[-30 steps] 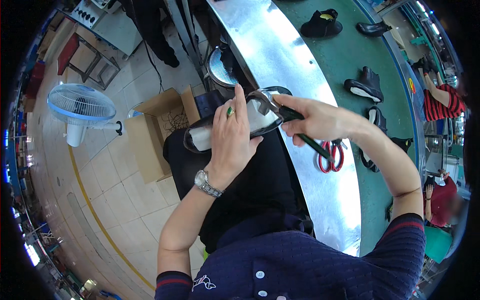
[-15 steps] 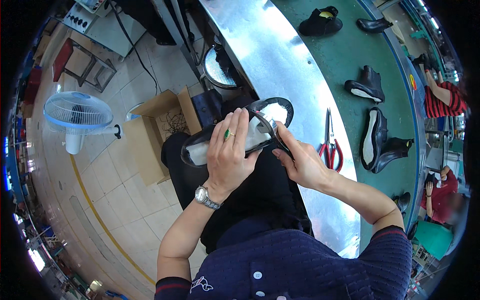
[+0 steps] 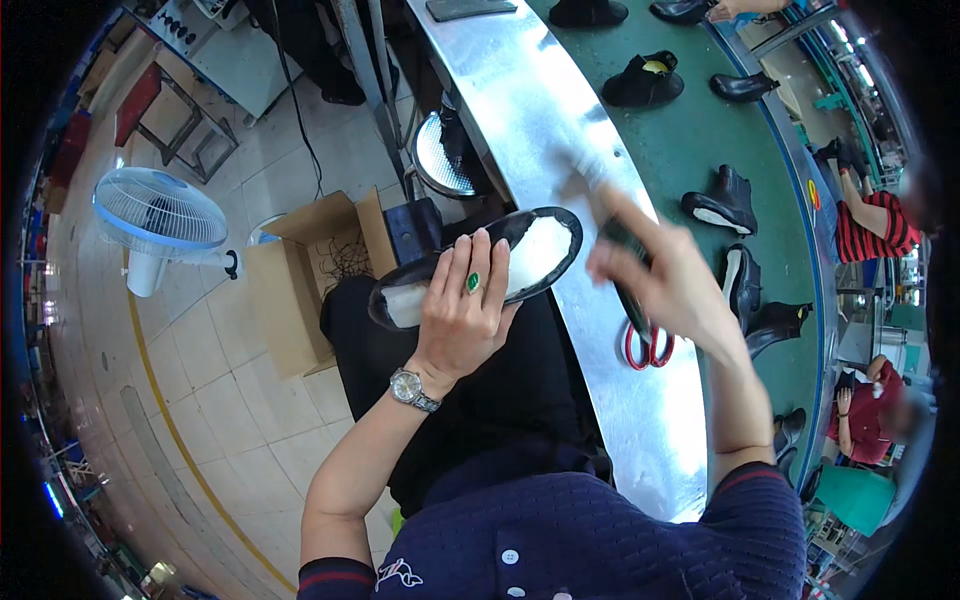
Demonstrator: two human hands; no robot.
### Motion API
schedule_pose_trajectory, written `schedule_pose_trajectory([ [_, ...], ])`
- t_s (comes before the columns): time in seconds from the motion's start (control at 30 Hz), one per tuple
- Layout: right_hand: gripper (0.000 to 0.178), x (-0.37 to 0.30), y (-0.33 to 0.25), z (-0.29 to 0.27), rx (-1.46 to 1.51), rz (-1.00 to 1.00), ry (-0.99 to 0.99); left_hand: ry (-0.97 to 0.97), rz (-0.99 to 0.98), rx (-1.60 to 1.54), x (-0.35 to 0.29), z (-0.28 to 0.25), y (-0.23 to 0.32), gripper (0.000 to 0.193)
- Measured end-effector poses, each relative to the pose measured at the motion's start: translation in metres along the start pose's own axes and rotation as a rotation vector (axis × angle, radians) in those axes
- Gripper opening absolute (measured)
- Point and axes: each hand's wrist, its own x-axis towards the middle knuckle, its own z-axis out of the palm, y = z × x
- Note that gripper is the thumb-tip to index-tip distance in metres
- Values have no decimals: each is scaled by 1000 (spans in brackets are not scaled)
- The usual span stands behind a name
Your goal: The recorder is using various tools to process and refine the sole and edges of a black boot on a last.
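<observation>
A black shoe [image 3: 545,250] lies bottom up over my lap, with white showing inside its dark folded rim. My left hand [image 3: 465,300] grips it across the middle, fingers over the white underside and thumb along the near edge. My right hand [image 3: 665,265], smeared by motion, is raised over the metal bench, apart from the shoe. In it is a hand tool [image 3: 622,238] with a dark handle and a blurred grey metal head; its exact kind cannot be made out. Red-handled scissors [image 3: 637,348] rest on the bench below that hand, their blades partly hidden.
Right of the metal bench [image 3: 640,440], a green belt [image 3: 650,130] carries several black boots [image 3: 722,200]. A cardboard box [image 3: 290,290] holding dark strands stands on the floor at left, near a blue-and-white fan [image 3: 160,215]. Other people work beyond the belt.
My right hand has lifted the tool off the shoe and moved right, over the scissors. My left hand keeps its hold. The boots on the belt appear lower in view.
</observation>
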Motion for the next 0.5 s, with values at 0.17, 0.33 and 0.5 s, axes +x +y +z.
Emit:
schedule_pose_trajectory([
  [0.17, 59, 9, 17, 34, -464, 159, -169, -56, 28, -20, 5, 1, -2, 62],
  [0.33, 62, 14, -3, 9, -111, 99, 53, -13, 11, 19, 3, -1, -4, 67],
  [0.5, 56, 11, 20, 21, -360, 163, -200, -38, 9, 14, 9, 1, -2, 67],
])
